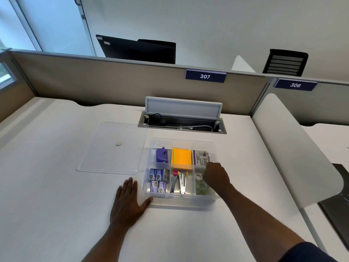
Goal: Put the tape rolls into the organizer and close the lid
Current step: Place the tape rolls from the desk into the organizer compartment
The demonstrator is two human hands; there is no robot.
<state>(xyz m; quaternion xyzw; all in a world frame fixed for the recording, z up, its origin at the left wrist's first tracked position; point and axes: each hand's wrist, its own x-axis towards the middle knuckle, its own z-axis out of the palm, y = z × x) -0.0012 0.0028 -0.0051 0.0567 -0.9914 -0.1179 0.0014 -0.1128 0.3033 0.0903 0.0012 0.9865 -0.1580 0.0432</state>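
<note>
left hand (130,203) flat on desk (56,186); right hand (215,174) over tape rolls (201,181)

Two bare forearms reach in from the bottom edge, with no watch, ring or band showing on either. The left hand (130,201) and the right hand (216,175) are ungloved. A dark navy short sleeve (309,252) covers the right upper arm.

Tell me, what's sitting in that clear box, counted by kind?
Purple hole punch: 1
Orange sticky-note pad: 1
Labelled packet: 1
Small staple boxes: 4
Metal staple removers: 2
Clear tape rolls: at least 2, partly hidden by the right hand
Total: at least 11
</note>
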